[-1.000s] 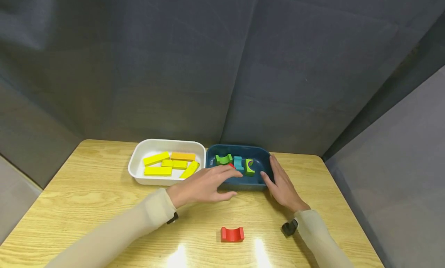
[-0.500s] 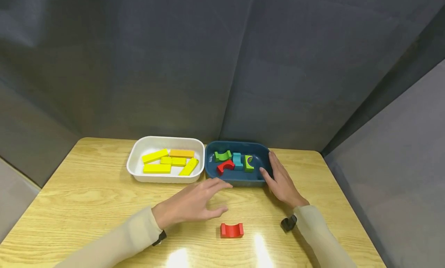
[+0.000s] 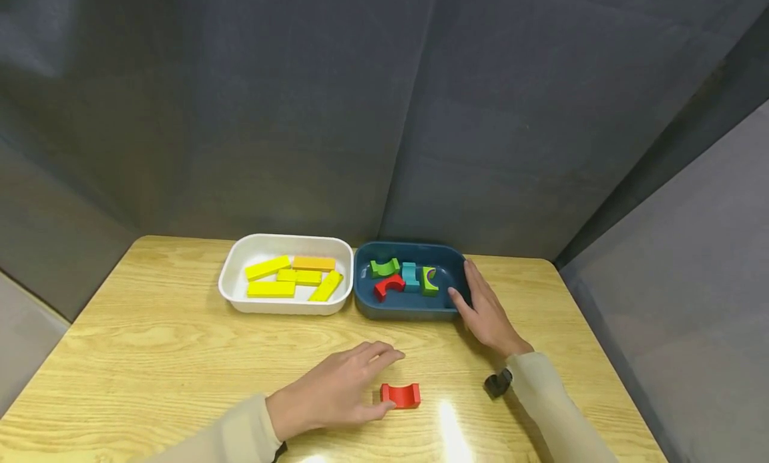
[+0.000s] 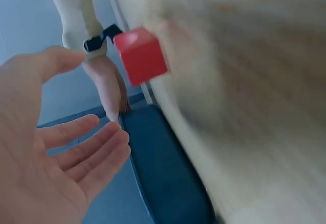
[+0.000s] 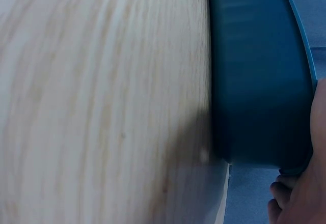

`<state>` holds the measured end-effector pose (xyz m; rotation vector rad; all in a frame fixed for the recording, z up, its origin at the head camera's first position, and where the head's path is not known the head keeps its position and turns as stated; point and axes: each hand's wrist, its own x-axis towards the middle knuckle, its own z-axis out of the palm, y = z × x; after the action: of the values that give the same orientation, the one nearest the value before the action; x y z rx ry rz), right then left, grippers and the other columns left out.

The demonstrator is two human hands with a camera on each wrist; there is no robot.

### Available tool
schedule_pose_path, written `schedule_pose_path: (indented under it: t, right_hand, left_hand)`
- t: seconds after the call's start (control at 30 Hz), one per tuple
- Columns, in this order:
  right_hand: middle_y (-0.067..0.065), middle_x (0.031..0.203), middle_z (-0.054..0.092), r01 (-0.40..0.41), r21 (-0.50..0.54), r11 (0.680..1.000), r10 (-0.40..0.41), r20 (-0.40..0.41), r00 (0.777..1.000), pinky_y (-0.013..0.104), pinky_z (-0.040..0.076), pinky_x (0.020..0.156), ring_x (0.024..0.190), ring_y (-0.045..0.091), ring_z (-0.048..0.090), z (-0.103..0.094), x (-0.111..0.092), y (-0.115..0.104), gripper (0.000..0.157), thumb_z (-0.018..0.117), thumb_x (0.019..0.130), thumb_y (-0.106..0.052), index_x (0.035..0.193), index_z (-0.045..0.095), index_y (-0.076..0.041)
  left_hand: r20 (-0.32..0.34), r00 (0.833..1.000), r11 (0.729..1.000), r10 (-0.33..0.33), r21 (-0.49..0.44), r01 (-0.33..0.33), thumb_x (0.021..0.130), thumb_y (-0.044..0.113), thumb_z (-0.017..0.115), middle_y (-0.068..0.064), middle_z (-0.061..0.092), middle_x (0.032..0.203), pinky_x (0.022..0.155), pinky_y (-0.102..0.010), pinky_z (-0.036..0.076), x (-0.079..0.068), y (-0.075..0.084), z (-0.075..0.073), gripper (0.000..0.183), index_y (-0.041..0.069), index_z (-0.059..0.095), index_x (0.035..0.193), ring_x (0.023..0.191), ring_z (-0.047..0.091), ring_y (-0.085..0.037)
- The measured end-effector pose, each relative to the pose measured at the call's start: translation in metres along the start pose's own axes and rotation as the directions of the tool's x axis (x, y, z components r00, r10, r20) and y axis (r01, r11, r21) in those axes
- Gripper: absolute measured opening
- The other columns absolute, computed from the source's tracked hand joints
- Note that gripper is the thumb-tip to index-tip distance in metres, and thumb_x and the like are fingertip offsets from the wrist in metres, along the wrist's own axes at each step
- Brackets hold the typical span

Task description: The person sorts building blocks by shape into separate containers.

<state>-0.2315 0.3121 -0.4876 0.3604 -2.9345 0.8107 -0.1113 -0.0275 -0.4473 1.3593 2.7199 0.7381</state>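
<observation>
On the wooden table in the head view lies a red arch-shaped block. My left hand hovers just left of it, fingers extended and thumb apart; the thumb overlaps the block's near left corner in this view. From the left wrist, the red block appears beyond the spread thumb and fingers, with nothing held. My right hand holds the right end of a dark blue tray, thumb over the rim and fingers along the outside. Inside that tray are another red arch block, two green ones and a teal one.
A white tray stands against the blue tray's left side, with several yellow blocks and an orange block in it. Grey cloth hangs behind the table's far edge.
My left hand has moved from over the blue tray back toward the near side, to the red block on the table. The right hand has stayed at the blue tray.
</observation>
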Motion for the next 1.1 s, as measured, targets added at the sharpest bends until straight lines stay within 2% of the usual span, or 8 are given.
schedule_pose_path:
  t: [0.23, 0.43, 0.63, 0.87, 1.1]
  right_hand:
    - [0.01, 0.181, 0.003, -0.003, 0.003, 1.0, 0.003, -0.008, 1.0, 0.066, 0.015, 0.13, 0.165, 0.041, 0.012, 0.0, 0.001, 0.001, 0.082, 0.046, 0.114, -0.049, 0.173, 0.007, -0.009]
    - [0.01, 0.181, 0.002, -0.008, -0.001, 1.0, 0.008, 0.004, 1.0, 0.066, 0.015, 0.129, 0.165, 0.039, 0.01, 0.001, 0.0, 0.001, 0.083, 0.046, 0.113, -0.049, 0.173, 0.006, -0.008]
    - [0.01, 0.181, 0.003, -0.006, 0.0, 1.0, 0.006, 0.005, 1.0, 0.066, 0.015, 0.129, 0.165, 0.042, 0.012, 0.002, -0.001, 0.001, 0.083, 0.047, 0.114, -0.049, 0.173, 0.007, -0.008]
    - [0.01, 0.181, 0.003, -0.004, -0.004, 1.0, 0.004, 0.001, 1.0, 0.066, 0.016, 0.129, 0.165, 0.041, 0.012, 0.002, 0.0, 0.002, 0.085, 0.044, 0.113, -0.054, 0.173, 0.007, -0.008]
    - [0.009, 0.181, 0.002, -0.006, -0.003, 1.0, 0.006, 0.001, 1.0, 0.066, 0.015, 0.13, 0.164, 0.042, 0.013, 0.002, 0.0, 0.001, 0.084, 0.044, 0.113, -0.054, 0.173, 0.007, -0.008]
  left_hand:
    - [0.087, 0.996, 0.998, 0.023, 0.048, -0.027, 0.101, 0.042, 0.074, -0.001, 0.059, 0.149, 0.104, -0.031, 0.056, 0.004, 0.008, 0.012, 0.063, 0.018, 0.054, 0.155, 0.128, 0.061, -0.014]
    - [0.124, 0.991, 0.99, 0.055, 0.123, -0.07, 0.099, 0.041, 0.076, -0.001, 0.059, 0.147, 0.1, -0.026, 0.056, 0.01, 0.013, 0.024, 0.064, 0.018, 0.053, 0.155, 0.126, 0.061, -0.013]
    - [0.13, 0.99, 0.986, 0.063, 0.147, -0.082, 0.1, 0.034, 0.076, 0.0, 0.061, 0.145, 0.099, -0.024, 0.056, 0.015, 0.014, 0.029, 0.059, 0.017, 0.055, 0.153, 0.125, 0.061, -0.012]
    - [0.142, 0.988, 0.986, 0.057, 0.147, -0.078, 0.098, 0.027, 0.079, 0.002, 0.065, 0.132, 0.088, -0.016, 0.054, 0.024, 0.014, 0.03, 0.053, 0.018, 0.061, 0.146, 0.111, 0.061, -0.008]
    - [0.155, 0.986, 0.982, 0.052, 0.17, -0.079, 0.096, 0.024, 0.081, 0.003, 0.067, 0.124, 0.08, -0.015, 0.054, 0.026, 0.014, 0.03, 0.049, 0.018, 0.065, 0.142, 0.104, 0.062, -0.007]
